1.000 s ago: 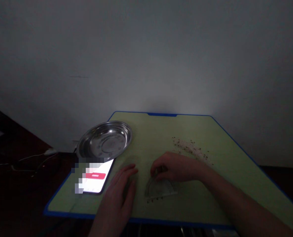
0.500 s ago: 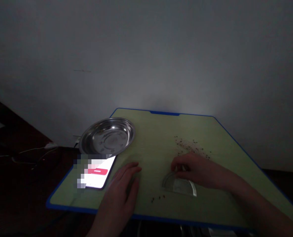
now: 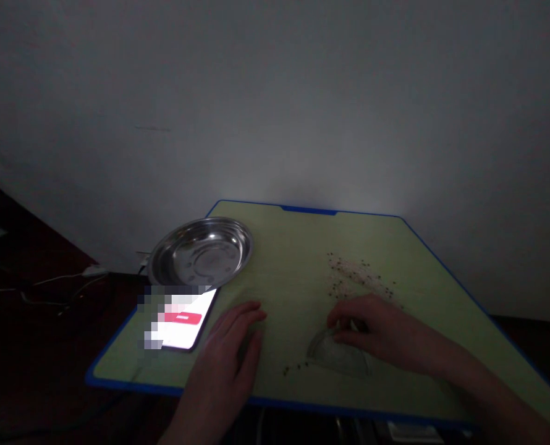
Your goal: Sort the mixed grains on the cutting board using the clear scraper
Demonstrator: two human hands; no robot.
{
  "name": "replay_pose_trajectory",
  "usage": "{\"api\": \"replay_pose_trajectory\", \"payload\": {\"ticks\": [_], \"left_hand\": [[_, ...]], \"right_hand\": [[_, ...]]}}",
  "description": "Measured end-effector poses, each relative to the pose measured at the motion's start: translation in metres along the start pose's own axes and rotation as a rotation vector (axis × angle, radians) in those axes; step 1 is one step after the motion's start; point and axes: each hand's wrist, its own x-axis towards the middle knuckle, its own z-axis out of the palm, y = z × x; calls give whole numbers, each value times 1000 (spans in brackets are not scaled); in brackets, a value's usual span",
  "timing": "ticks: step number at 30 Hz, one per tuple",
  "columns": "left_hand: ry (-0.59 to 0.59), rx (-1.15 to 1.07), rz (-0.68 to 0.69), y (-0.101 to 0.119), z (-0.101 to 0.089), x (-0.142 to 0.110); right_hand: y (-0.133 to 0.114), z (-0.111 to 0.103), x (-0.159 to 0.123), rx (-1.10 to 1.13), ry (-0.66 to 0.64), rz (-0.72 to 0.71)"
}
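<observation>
Pinched at its curved edge by my right hand [image 3: 372, 324] is a clear protractor [image 3: 337, 355], its straight edge facing me. My left hand [image 3: 231, 352] rests on the table with fingers stretched out, holding nothing, just right of a lit phone [image 3: 182, 324]. Several small dark beans [image 3: 298, 367] lie left of the protractor's straight edge. Beyond my right hand, more dark beans are scattered through a patch of pale grains [image 3: 356, 272], too small to name for certain.
A shiny steel basin [image 3: 201, 253] stands at the table's left side, beside the phone. The pale green table [image 3: 284, 247] has a blue rim and meets a grey wall [image 3: 275, 105]. White cables [image 3: 75, 281] lie at the far left.
My right hand has moved right with the protractor, away from the few beans near the front, which stayed behind. The left hand has kept its place. The view has shifted slightly.
</observation>
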Motion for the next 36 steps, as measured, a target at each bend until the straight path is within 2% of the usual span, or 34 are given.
{"api": "replay_pose_trajectory", "payload": {"ticks": [9, 26, 36], "left_hand": [[-21, -1, -6, -1, 0, -1], [-44, -24, -20, 0, 0, -3], [-53, -40, -27, 2, -1, 0]], "right_hand": [[-6, 11, -4, 17, -7, -44], [-11, 16, -16, 110, -85, 44], [-15, 18, -4, 133, -89, 3]]}}
